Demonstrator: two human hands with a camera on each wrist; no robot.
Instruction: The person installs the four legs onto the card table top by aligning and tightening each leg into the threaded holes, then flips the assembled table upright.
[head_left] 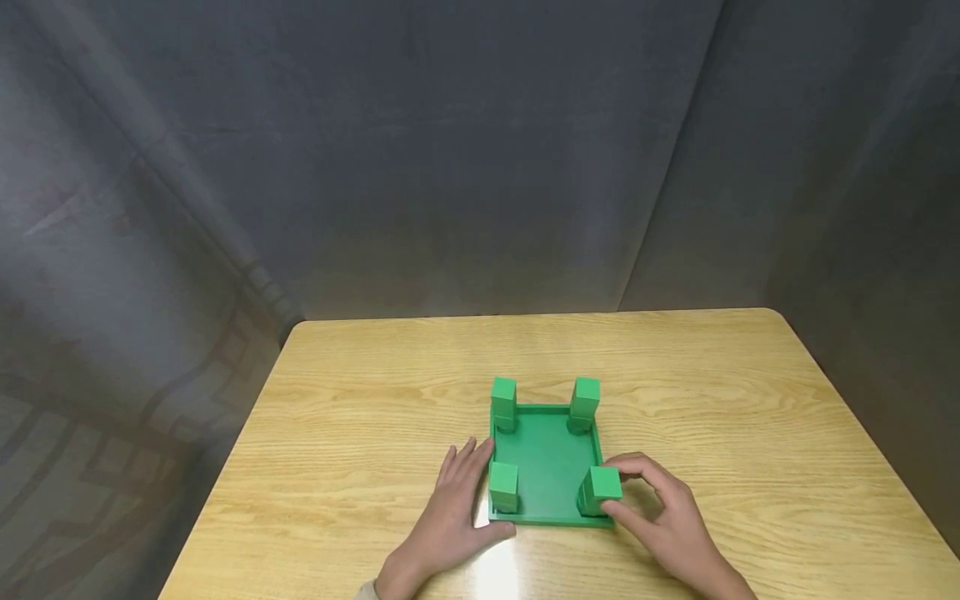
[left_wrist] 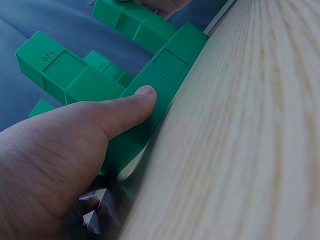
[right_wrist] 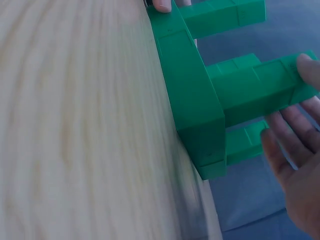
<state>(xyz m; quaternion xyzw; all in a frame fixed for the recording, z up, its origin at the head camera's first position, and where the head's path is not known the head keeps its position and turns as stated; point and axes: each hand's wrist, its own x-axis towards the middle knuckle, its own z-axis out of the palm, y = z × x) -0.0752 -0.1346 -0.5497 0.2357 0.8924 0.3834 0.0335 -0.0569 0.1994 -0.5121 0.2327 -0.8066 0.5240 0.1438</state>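
A square green tray (head_left: pixel 551 467) with low walls lies on the table, a square green post rising at each corner. My left hand (head_left: pixel 450 521) rests at its near left corner, fingers straight along the left side. The left thumb presses the front wall (left_wrist: pixel 165 70), beside the near left post (left_wrist: pixel 60 70), which bears raised digits. My right hand (head_left: pixel 671 517) pinches the near right post (head_left: pixel 603 483) close to its top, thumb in front and fingers behind. That post (right_wrist: pixel 260 87) stands upright on the tray's corner.
The far left post (head_left: pixel 504 400) and far right post (head_left: pixel 585 400) stand upright at the tray's back corners. A wood-grain table (head_left: pixel 360 400) extends around the tray. Dark grey curtains (head_left: pixel 480 167) hang behind and beside it.
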